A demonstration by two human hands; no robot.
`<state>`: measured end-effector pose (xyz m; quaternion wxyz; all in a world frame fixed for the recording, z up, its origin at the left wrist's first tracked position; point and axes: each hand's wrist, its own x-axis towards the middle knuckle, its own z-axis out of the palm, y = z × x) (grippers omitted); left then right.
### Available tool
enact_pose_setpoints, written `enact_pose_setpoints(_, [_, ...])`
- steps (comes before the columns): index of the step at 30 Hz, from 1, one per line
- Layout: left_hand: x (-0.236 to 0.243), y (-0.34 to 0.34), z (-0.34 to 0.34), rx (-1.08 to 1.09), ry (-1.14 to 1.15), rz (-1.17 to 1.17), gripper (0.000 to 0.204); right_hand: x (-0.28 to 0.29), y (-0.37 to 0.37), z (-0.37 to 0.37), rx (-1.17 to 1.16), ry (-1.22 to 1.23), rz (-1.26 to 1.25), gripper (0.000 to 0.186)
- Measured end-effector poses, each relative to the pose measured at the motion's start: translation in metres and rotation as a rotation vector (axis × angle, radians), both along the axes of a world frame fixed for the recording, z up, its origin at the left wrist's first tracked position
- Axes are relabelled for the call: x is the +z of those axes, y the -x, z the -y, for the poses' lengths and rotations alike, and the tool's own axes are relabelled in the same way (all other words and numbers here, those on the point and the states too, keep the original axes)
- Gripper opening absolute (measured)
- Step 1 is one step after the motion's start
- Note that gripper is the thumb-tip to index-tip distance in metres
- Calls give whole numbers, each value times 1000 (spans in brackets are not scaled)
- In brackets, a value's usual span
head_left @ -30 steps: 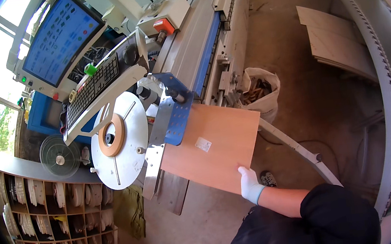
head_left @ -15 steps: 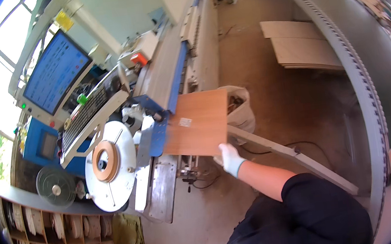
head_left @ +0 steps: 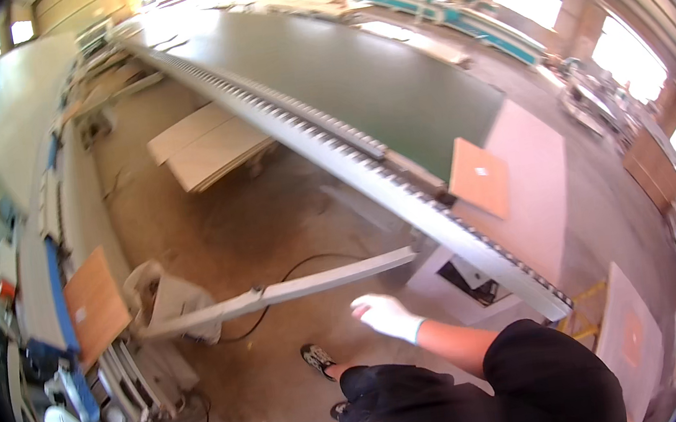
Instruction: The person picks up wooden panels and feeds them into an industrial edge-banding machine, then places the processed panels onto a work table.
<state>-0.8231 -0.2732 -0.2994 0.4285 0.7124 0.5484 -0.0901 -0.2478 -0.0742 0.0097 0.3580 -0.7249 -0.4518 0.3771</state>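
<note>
White was worn on the right hand (head_left: 386, 315), in a glove (head_left: 402, 323) with a blue cuff (head_left: 418, 330). Nothing was held by it, and its fingers were left loose, not made into a fist. The left hand could not be seen, so whether it was filled could not be told.

The right hand was held above the floor (head_left: 241, 383), near a long gray bar (head_left: 329, 278) and the metal edge (head_left: 368, 178) of the big green belt (head_left: 321, 70). One orange-brown board (head_left: 97, 312) was seen far to the left, beside a long blue strip (head_left: 58, 283). Another orange-brown board (head_left: 479, 179) was seen to the right, laid on a pink sheet (head_left: 526, 162) by the end of the belt. Both boards were well apart from the glove.

For good work with such boards, it was thought best that they be held by the sides and lifted flat, so that no corner was bumped. The bar and the dark cord (head_left: 322, 255) needed to be watched too, since a shoe (head_left: 318, 363) could be caught there.
</note>
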Motion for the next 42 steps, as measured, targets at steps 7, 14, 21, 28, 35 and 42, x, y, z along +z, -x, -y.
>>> enact_pose_setpoints(7, [116, -143, -143, 431, 158, 200, 51, 16, -269, 162, -939, -461, -5, 25])
enact_pose_setpoints(14, [146, -257, -163, 597, 120, 328, 47, -28, -407, 287, -1315, -491, -196, 22])
enact_pose_setpoints(21, [139, -344, -76, 237, 378, 25, 48, -82, -475, 333, -1059, 237, 444, 36])
enact_pose_setpoints(28, [203, -432, -74, 4, 205, -53, 36, -83, -508, 324, -905, 605, 507, 71])
enact_pose_setpoints(35, [149, -451, -81, 134, 116, 88, 34, -58, -463, 331, -665, 750, 588, 79])
enact_pose_setpoints(42, [192, -519, -64, 76, 270, 214, 41, -113, -451, 400, -824, 558, 31, 49])
